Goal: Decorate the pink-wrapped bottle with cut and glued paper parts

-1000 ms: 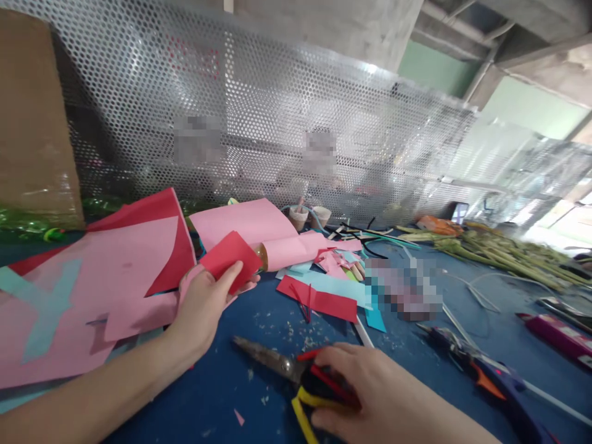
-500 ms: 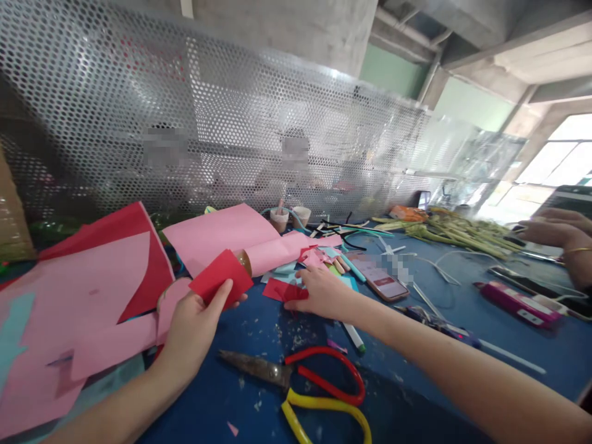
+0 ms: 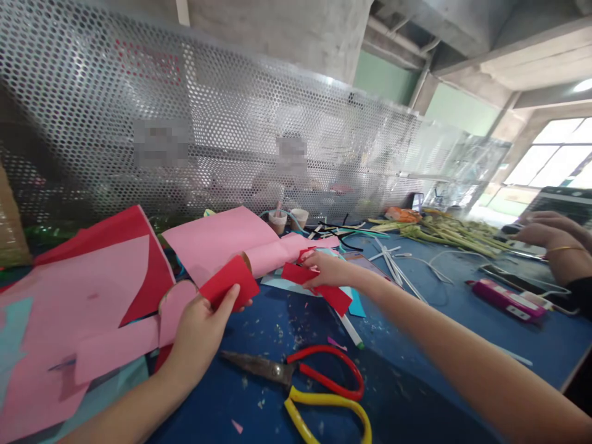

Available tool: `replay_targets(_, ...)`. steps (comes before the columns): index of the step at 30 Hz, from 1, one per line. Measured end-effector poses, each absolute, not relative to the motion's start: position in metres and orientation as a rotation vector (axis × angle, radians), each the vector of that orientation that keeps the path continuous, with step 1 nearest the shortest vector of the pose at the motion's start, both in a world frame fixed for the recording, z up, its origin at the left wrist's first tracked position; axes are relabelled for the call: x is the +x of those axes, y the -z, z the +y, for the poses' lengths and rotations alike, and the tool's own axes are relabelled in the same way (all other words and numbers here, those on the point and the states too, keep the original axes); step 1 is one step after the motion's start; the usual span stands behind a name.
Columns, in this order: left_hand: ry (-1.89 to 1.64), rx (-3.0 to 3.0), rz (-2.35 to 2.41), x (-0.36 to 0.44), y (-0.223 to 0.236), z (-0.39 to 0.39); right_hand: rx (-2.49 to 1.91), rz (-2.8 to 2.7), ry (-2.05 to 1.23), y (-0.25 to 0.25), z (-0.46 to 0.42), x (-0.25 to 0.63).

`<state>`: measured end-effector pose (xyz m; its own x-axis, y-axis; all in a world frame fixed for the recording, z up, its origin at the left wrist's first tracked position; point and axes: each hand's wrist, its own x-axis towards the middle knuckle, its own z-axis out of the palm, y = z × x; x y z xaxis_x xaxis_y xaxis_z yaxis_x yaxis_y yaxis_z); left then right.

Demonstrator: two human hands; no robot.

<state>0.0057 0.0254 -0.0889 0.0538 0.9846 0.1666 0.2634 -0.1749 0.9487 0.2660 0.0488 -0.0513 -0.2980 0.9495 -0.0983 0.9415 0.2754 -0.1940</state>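
Note:
My left hand [image 3: 198, 330] is closed on a small red paper piece [image 3: 230, 281] and a pink paper strip [image 3: 172, 306], held just above the blue table [image 3: 407, 357]. My right hand [image 3: 326, 269] reaches forward and pinches a long red paper strip [image 3: 324, 288], lifted off the table near the pink rolled sheet [image 3: 272, 253]. Scissors [image 3: 300, 382] with red and yellow handles lie on the table below both hands, untouched.
Large pink and red sheets [image 3: 92, 277] cover the left side. A perforated metal screen [image 3: 231, 135] runs along the back. Green stems [image 3: 444, 233], white strips, a pink box [image 3: 504, 300] and another person's hands [image 3: 550, 237] are at the right. Two small cups [image 3: 289, 219] stand at the back.
My right hand left the scissors, reached forward to the red strip and has now lifted it off the table. My left hand kept its red piece nearly still.

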Motion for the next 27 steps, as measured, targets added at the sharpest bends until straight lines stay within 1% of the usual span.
replay_targets(7, -1.138, 1.553, 1.314, 0.005, 0.089, 0.024, -1.952, -2.406, -0.325, 0.051, 0.039, 0.258)
replay_targets(12, -1.151, 1.522, 1.327, 0.006, 0.087, 0.026, -1.952, -2.264, -0.298, 0.015, 0.040, 0.276)
replay_targets(16, -1.189, 1.477, 1.319, 0.009, 0.088, 0.028, -2.099, -2.032, -0.137, -0.004, 0.069, 0.301)
replay_targets(20, -1.212, 1.453, 1.311, 0.010, 0.088, 0.028, -2.184, -1.861, -0.040, 0.013, 0.108, 0.313)
replay_targets(27, -1.183, 1.495, 1.316, 0.007, 0.090, 0.030, -2.128, -1.920, -0.204, 0.051, 0.143, 0.310)
